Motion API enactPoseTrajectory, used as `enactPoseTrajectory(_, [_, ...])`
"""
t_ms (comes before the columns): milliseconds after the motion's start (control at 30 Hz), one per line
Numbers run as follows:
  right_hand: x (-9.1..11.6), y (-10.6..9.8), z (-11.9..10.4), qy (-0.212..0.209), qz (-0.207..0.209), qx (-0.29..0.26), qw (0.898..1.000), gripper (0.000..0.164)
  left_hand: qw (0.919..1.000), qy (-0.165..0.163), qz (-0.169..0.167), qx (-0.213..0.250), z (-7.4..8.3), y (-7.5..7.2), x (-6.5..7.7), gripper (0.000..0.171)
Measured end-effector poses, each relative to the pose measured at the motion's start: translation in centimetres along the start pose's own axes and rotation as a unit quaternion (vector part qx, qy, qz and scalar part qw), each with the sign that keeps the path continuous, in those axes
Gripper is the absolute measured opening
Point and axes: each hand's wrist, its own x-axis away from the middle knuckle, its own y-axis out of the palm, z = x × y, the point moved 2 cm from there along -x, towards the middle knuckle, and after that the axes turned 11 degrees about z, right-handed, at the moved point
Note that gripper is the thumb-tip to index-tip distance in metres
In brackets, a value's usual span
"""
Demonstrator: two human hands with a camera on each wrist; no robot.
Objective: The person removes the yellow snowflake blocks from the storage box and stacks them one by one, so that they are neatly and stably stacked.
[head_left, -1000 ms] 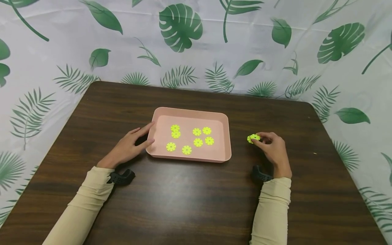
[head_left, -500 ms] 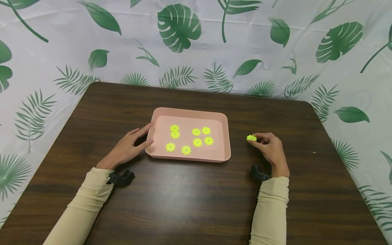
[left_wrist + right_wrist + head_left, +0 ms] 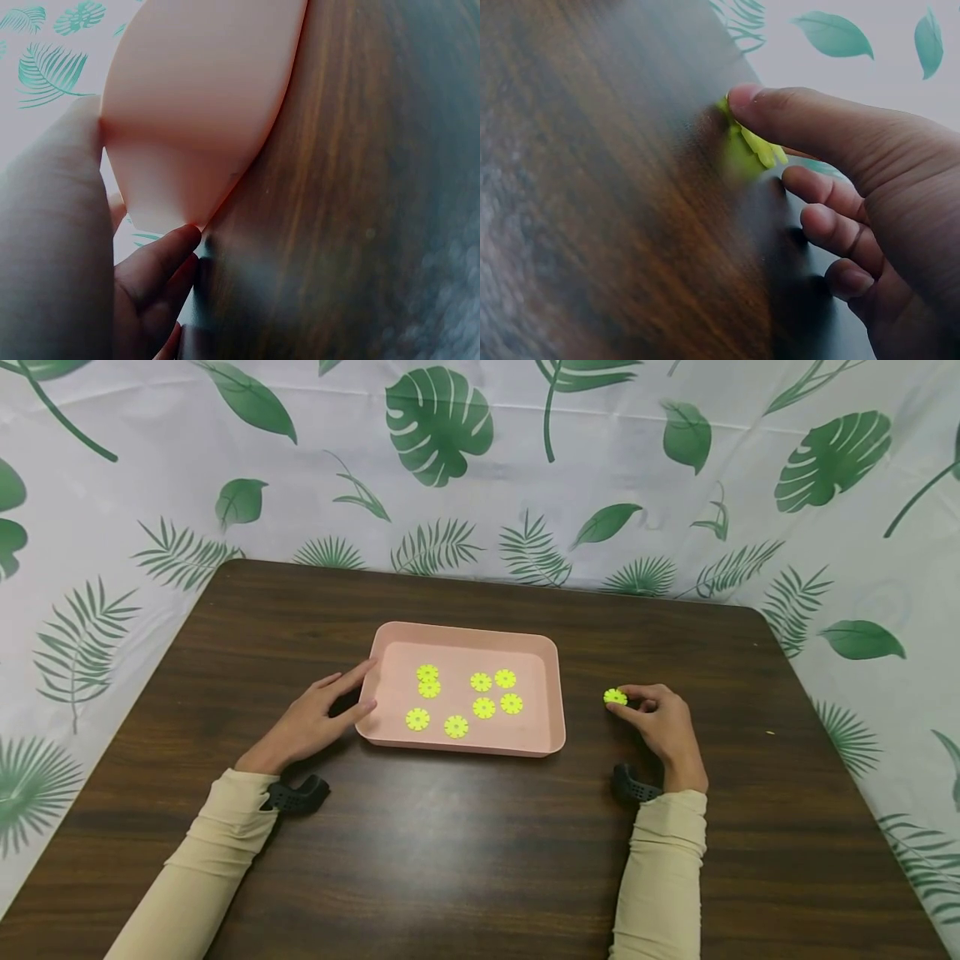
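My left hand (image 3: 318, 717) rests at the left edge of a shallow pink tray (image 3: 551, 693), thumb and forefinger spread and fairly straight on the rim. In the left wrist view, the fingertips (image 3: 187, 238) touch the tray's end wall (image 3: 169, 176). Several flat yellow notched discs (image 3: 483, 707) lie inside the tray; two at the left overlap. To the right of the tray, my right hand (image 3: 663, 722) pinches yellow notched discs (image 3: 615, 697) between thumb and forefinger, close over the table. In the right wrist view, the thumb partly covers the discs (image 3: 750, 150), and the other fingers are curled.
The brown wooden table (image 3: 450, 860) carries the tray and both forearms. A leaf-printed white cloth (image 3: 337, 410) hangs behind and at the sides. Black wrist mounts (image 3: 300, 795) sit at both cuffs. A tiny pale fleck (image 3: 771, 733) lies at the right.
In my right hand, two discs that showed side by side have come together and now look like one in the head view. The left hand and tray have stayed put.
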Motion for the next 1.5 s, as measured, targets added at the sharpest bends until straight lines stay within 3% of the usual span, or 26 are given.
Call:
enactPoseTrajectory(733, [-0.4,0.8,-0.6,-0.025,-0.005,0.007,1.0,0.039,0.9999,-0.011,0.002,-0.004,-0.5,-0.2,0.4,0.071])
enactPoseTrajectory(933, [-0.4,0.8,-0.7,-0.008,-0.014,0.003,1.0,0.052,0.9999,-0.01,0.001,-0.003,-0.7,-0.2,0.4,0.071])
enactPoseTrajectory(1033, [-0.4,1.0,-1.2,-0.008,0.007,-0.006,1.0,0.057,1.0,-0.007,0.001,-0.002,-0.7,-0.1,0.4,0.071])
enactPoseTrajectory(1167, [-0.8,1.6,-3.1,-0.037,0.049,-0.017,0.998,0.055,1.0,-0.003,0.002,0.001,-0.8,-0.1,0.4,0.071])
enactPoseTrajectory(1300, [-1.3,2.8,-6.7,-0.085,0.073,-0.051,0.992,0.048,1.0,0.0,-0.001,0.003,-0.7,-0.1,0.3,0.071])
enactPoseTrajectory(1500, [-1.2,5.2,-12.4,-0.174,0.07,-0.099,0.977,0.038,1.0,-0.004,-0.005,0.0,-0.3,-0.1,-0.1,0.072])
